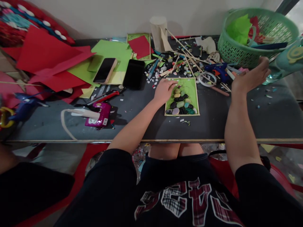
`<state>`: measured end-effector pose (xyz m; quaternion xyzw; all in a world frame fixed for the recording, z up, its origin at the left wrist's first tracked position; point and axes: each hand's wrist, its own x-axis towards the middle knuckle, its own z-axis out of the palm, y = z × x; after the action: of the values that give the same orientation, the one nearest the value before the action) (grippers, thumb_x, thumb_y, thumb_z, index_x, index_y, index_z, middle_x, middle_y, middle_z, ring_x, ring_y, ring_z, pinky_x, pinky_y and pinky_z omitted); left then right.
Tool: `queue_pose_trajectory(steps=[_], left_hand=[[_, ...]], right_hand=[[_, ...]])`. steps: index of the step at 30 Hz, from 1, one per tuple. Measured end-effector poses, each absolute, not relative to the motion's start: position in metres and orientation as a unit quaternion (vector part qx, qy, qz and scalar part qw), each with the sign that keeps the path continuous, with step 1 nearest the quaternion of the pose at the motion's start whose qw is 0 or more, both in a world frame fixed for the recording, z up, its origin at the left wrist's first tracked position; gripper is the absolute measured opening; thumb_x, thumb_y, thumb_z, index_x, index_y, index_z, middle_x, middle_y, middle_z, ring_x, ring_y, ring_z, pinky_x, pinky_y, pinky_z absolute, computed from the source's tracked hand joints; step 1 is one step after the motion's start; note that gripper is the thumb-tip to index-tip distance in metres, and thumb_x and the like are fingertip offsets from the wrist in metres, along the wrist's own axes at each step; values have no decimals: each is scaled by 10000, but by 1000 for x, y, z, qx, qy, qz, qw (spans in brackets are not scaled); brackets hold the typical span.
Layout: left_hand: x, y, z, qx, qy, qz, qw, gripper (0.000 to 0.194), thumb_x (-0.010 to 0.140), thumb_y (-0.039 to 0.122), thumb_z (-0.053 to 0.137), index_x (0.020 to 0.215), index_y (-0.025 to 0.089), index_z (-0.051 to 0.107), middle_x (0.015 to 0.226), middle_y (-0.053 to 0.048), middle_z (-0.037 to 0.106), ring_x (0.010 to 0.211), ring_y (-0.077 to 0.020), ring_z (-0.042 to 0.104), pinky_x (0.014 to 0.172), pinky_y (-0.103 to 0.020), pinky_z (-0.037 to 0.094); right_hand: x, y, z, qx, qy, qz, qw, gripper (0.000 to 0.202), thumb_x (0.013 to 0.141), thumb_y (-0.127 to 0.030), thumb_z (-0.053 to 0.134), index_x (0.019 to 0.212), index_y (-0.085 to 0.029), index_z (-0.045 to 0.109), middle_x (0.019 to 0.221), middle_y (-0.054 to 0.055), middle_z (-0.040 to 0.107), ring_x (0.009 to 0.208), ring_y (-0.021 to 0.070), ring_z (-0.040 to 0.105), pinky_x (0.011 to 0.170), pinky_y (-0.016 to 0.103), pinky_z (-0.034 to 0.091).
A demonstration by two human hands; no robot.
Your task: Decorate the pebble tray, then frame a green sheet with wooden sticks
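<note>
Your dark printed shirt fills the foreground as your left hand lowers its fingertips over a framed green panel before you, its stones tapering upward, seemingly partway done, with green backing showing above. You cannot tell whether those fingers pinch anything, or whether your raised, curled right hand by the basket does. 2 phones, coloured paper and sticks crowd the grey tabletop beneath a pale wall
</note>
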<state>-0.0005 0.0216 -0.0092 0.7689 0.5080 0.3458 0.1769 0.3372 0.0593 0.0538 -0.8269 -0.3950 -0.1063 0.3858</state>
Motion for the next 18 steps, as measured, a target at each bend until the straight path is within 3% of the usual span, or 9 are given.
queue_pose_trajectory(steps=[3,6,8,12,16,18], left_hand=[[1,20,-8,799,503,294,153,331,979,179,477,1104,229,779,1154,-88,753,1128,-301,612,1041,-495,498],[2,20,-9,804,508,279,132,362,971,174,496,1238,199,738,1235,-122,719,1221,-324,572,1094,-514,473],[2,21,-10,807,505,280,126,377,977,182,497,1282,205,717,1285,-129,693,1278,-333,541,1128,-529,445],[3,24,-11,819,484,280,125,348,1002,182,473,1178,270,760,1319,-93,678,1299,-322,528,1133,-543,416],[5,25,-5,818,483,281,136,285,1009,199,506,1066,248,780,1212,-89,719,1229,-306,567,1081,-503,448],[6,24,-2,818,482,279,144,267,1012,222,514,1027,222,781,1154,-98,734,1190,-305,584,1059,-497,465]], right_hand=[[326,50,59,-804,-414,-114,410,606,791,120,543,1291,-222,525,1143,104,736,1267,272,556,1073,448,352],[314,44,58,-763,-470,-120,427,518,883,-9,562,1374,-161,493,999,83,772,1202,280,588,1099,450,323],[305,41,58,-737,-499,-129,437,590,846,30,532,1406,-150,485,1046,78,777,1203,259,585,1109,428,312],[294,35,61,-726,-495,-142,456,728,729,94,491,1406,-174,518,1093,40,793,1198,247,586,1121,417,295],[295,36,58,-755,-486,-100,428,779,771,-17,635,1509,-147,420,993,40,817,1192,254,625,1126,424,292],[300,40,54,-767,-498,-101,392,797,824,-53,591,1571,-112,318,986,85,814,1176,273,645,1088,459,325]])
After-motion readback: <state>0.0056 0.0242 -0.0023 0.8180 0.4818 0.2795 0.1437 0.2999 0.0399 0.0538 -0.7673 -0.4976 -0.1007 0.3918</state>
